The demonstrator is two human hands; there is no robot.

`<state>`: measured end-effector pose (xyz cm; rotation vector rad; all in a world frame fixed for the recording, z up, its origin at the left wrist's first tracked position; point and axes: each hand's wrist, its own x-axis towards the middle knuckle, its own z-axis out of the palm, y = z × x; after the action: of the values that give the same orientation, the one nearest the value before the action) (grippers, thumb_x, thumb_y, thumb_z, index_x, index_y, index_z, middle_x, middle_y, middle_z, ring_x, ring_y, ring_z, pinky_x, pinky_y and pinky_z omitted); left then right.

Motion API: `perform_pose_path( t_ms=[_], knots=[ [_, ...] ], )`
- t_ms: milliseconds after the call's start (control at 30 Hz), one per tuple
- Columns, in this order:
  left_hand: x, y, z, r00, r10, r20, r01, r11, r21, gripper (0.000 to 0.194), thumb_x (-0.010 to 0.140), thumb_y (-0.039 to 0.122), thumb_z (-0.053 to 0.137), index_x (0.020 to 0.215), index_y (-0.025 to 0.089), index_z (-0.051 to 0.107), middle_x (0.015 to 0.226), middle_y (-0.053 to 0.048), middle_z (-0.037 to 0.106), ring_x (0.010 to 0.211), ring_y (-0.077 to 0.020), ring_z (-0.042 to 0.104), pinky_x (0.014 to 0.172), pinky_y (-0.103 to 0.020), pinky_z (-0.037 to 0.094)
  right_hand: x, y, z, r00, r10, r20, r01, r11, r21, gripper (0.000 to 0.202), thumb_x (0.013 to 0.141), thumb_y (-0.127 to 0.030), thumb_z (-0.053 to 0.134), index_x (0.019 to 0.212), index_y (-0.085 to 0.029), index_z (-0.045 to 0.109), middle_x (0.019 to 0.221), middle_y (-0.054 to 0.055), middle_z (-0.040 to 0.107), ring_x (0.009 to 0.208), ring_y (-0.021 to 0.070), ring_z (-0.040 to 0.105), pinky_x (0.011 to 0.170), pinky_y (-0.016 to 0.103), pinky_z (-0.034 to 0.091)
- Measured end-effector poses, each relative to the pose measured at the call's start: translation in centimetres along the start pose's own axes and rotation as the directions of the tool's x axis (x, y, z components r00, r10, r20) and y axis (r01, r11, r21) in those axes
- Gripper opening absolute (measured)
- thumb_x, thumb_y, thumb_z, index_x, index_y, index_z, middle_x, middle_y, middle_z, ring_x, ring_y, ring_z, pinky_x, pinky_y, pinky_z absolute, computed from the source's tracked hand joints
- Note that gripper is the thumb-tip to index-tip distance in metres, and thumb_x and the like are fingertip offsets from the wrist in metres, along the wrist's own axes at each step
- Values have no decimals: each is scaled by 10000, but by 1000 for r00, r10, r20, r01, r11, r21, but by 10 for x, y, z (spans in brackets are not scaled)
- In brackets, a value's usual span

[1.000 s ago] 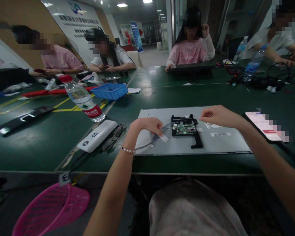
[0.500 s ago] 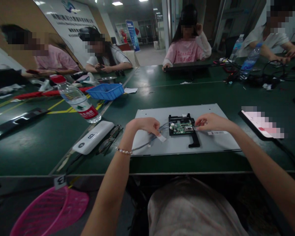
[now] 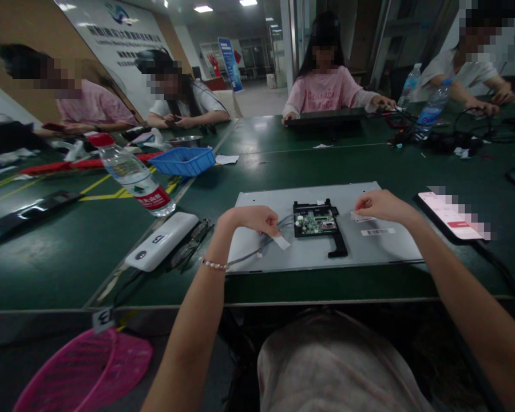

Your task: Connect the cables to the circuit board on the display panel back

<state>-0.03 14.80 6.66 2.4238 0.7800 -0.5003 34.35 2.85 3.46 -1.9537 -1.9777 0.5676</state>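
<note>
Left grip (image 3: 257, 218) bends inward, half-curled; right grip (image 3: 376, 205) mirrors it.

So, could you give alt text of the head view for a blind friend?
A person's left hand, a white strip at its fingertips, and right hand flank a circuit board on a grey panel. A bottle, power bank and glasses are at left, a phone at right, with people seated across the green table.
</note>
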Motion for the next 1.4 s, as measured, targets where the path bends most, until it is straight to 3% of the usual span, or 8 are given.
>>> perform_pose_path(
  t_ms=[167,333,600,700,833,1033,1267,1400],
  knots=[
    [-9,1,-9,990,62,-124,-56,997,50,397,814,522,486,695,158,588,615,9,559,588,-111,483,561,-222,334,1,1,5,998,-24,-60,25,1000,17,190,765,-257,591,877,-182,725,866,59,724,791,206,666,708,291,489],
    [-14,-6,-15,949,-7,-315,44,993,110,389,801,511,505,915,160,627,855,-26,649,758,-139,560,675,-217,393,5,-2,8,986,-85,-144,93,994,52,224,816,-287,566,939,-173,714,909,71,722,820,207,660,719,300,494],
    [-12,-24,-10,996,51,-76,-45,995,85,253,795,377,514,889,177,637,831,-10,661,758,-139,594,678,-206,420,34,-40,12,933,-340,-122,328,938,-110,261,848,-265,550,1039,-167,697,1038,95,686,920,225,634,812,336,482],
    [-12,-22,-11,993,65,-100,-53,991,124,191,756,284,521,854,173,641,798,-2,658,753,-139,591,675,-201,421,51,-48,19,917,-388,-99,364,911,-196,273,851,-283,570,1063,-163,695,1066,111,674,950,239,623,831,345,472],
    [-13,-20,-13,966,-81,-247,135,968,211,211,732,197,487,849,169,661,832,-19,679,767,-146,601,680,-209,426,64,-52,33,925,-370,-88,339,908,-246,200,851,-273,587,949,-176,731,1012,102,696,926,238,632,809,330,474],
    [-12,-20,-10,855,-305,-418,443,850,286,247,762,184,469,875,216,686,902,-43,702,778,-165,619,651,-229,428,59,-57,41,925,-352,-147,311,919,-243,202,880,-219,547,903,-200,747,907,78,721,862,215,643,778,305,472],
    [-4,-15,-4,781,-331,-530,544,777,316,292,790,184,424,923,217,681,967,-91,694,846,-226,644,673,-281,460,56,-51,31,870,-363,-334,249,907,-338,218,907,-199,507,944,-174,720,1035,76,699,955,217,619,795,299,452],
    [-3,-13,-4,778,-323,-539,537,786,305,274,798,204,434,915,214,682,961,-94,691,862,-228,644,693,-280,466,59,-40,28,877,-338,-342,200,903,-380,219,905,-188,505,938,-163,720,1039,91,702,961,236,617,805,320,455]
  ],
)
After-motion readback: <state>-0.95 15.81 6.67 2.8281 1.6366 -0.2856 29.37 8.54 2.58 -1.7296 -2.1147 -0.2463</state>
